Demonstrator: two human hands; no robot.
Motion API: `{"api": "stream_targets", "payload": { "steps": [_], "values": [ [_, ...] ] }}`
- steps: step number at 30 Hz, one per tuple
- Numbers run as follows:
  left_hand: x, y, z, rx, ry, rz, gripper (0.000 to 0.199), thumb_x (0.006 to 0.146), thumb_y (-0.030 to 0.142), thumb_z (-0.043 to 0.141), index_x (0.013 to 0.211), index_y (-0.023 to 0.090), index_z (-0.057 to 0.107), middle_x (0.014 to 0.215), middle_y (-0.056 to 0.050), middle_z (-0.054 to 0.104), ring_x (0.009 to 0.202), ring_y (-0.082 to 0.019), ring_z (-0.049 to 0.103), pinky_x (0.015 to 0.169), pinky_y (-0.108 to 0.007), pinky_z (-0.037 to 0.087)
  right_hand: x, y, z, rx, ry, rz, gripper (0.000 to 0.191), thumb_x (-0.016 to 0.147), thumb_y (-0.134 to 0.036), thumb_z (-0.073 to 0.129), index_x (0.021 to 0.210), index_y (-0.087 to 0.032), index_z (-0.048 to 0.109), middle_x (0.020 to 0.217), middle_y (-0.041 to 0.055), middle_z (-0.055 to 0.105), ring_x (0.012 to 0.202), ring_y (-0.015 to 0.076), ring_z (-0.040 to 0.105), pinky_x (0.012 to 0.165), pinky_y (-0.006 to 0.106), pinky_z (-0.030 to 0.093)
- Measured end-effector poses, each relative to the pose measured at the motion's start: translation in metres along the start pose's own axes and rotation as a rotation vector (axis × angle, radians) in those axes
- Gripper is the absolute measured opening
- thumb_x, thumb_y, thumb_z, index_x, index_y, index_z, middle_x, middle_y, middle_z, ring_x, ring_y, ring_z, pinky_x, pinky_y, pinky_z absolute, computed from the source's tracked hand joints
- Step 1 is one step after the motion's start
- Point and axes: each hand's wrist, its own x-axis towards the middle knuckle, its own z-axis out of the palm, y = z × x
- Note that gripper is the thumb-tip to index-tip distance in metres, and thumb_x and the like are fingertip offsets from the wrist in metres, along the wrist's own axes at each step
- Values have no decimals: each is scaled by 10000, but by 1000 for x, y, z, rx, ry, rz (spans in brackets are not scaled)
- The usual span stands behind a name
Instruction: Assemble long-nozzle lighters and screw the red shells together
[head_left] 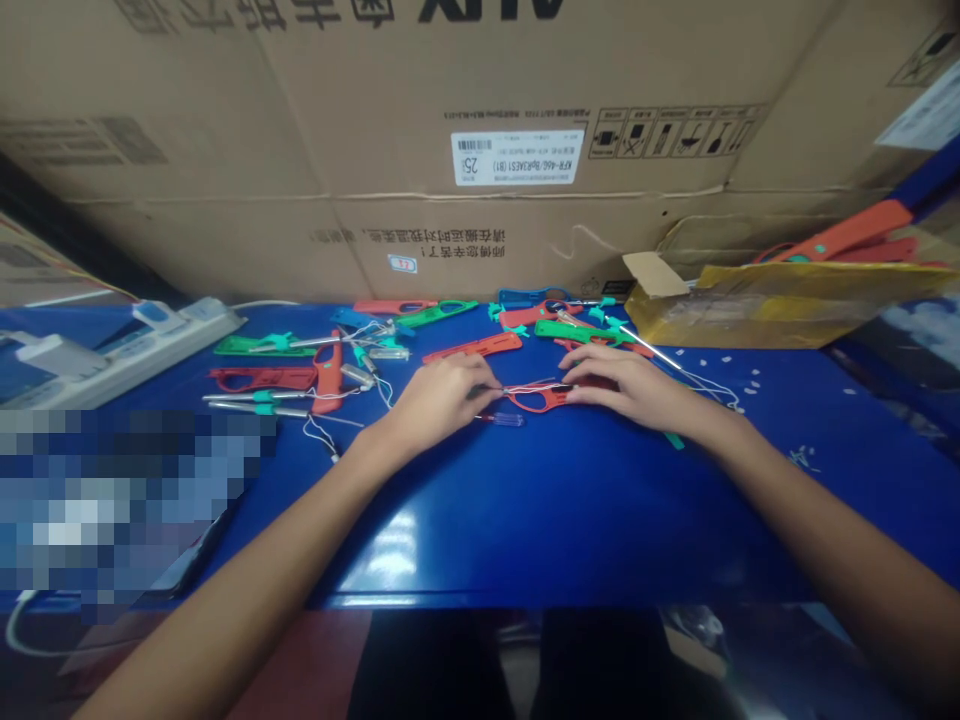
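Note:
Between my two hands, a red plastic casing (536, 399) lies on the blue table, with thin white wires and a metal rod across it. My left hand (448, 398) has its thumb and fingers pinched together at the casing's left end; what is between the fingertips is too small to name. On the casing's right end, my right hand (619, 385) has its fingers closed, partly hiding that end. A small clear purple part (508, 419) rests just below the casing. Behind my hands are an orange casing half (472, 347) and a green casing half (577, 332).
More casings and rods with green clips (264, 402) lie at the left. A power strip (135, 350) and a blurred tablet-like object (135, 500) stand farther left. An open carton (757, 310) of red parts sits at the back right; a large cardboard sheet (337, 130) rises behind.

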Motion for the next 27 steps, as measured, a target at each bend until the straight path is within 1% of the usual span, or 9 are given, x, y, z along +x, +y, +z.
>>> {"api": "stream_targets", "payload": {
  "steps": [3, 5, 9, 11, 14, 15, 18, 21, 27],
  "values": [
    [0, -2, 0, -14, -9, 19, 209, 997, 276, 567, 1045, 198, 755, 1073, -54, 729, 993, -210, 677, 851, -345, 540, -2, 3, -5, -2, -28, -9, 249, 1019, -383, 514, 1018, -225, 708, 1242, 103, 657, 1196, 242, 621, 1038, 463, 484],
    [0, -4, 3, -21, 1, 32, 205, 1001, 270, 562, 1046, 200, 750, 1092, -54, 723, 1006, -210, 674, 871, -351, 540, -3, 5, -5, -33, -18, 11, 222, 1007, -366, 530, 981, -219, 694, 1266, 113, 644, 1182, 249, 627, 1014, 462, 494],
    [1, -5, 12, -51, 60, 33, 202, 1006, 295, 563, 1022, 203, 741, 1108, -57, 719, 1034, -217, 666, 922, -374, 539, -3, 6, -4, -76, -9, 59, 193, 978, -357, 568, 891, -213, 662, 1283, 115, 633, 1165, 265, 629, 967, 459, 506],
    [1, -4, 14, -60, 78, 20, 213, 1010, 314, 560, 1015, 201, 741, 1105, -62, 721, 1043, -225, 664, 934, -390, 539, -3, 6, -5, -89, -14, 86, 191, 971, -362, 573, 897, -209, 657, 1269, 114, 633, 1107, 252, 642, 935, 444, 516],
    [1, -2, 14, -76, 73, 7, 223, 1010, 328, 564, 1015, 198, 745, 1093, -67, 721, 1034, -227, 670, 927, -393, 544, -4, 5, -8, -100, -23, 113, 180, 973, -369, 569, 951, -209, 649, 1200, 108, 641, 986, 221, 651, 882, 418, 528],
    [1, -2, 13, -87, 67, 3, 225, 1009, 332, 568, 1016, 196, 747, 1085, -67, 721, 1029, -226, 671, 925, -390, 544, -4, 5, -9, -101, -30, 107, 180, 976, -368, 564, 955, -211, 648, 1189, 106, 638, 987, 222, 646, 888, 419, 526],
    [1, -3, 13, -118, 57, -12, 224, 1008, 334, 578, 1018, 193, 751, 1075, -64, 723, 1028, -221, 669, 928, -379, 541, -4, 4, -9, -106, -53, 78, 193, 992, -362, 540, 925, -218, 650, 1189, 101, 619, 1070, 241, 627, 938, 438, 510],
    [1, -4, 13, -121, 53, -16, 214, 1008, 325, 582, 1024, 192, 749, 1072, -61, 721, 1029, -215, 665, 925, -370, 536, -5, 1, -8, -127, -37, 72, 210, 1000, -355, 524, 909, -210, 646, 1157, 106, 607, 1106, 256, 611, 958, 446, 504],
    [1, -2, 11, -116, 39, -29, 197, 997, 314, 587, 1003, 196, 744, 1065, -64, 714, 998, -209, 669, 890, -357, 535, -5, -6, -9, -183, 11, 49, 206, 1018, -314, 486, 913, -200, 622, 1124, 112, 595, 1074, 252, 599, 936, 438, 505]
  ]
}}
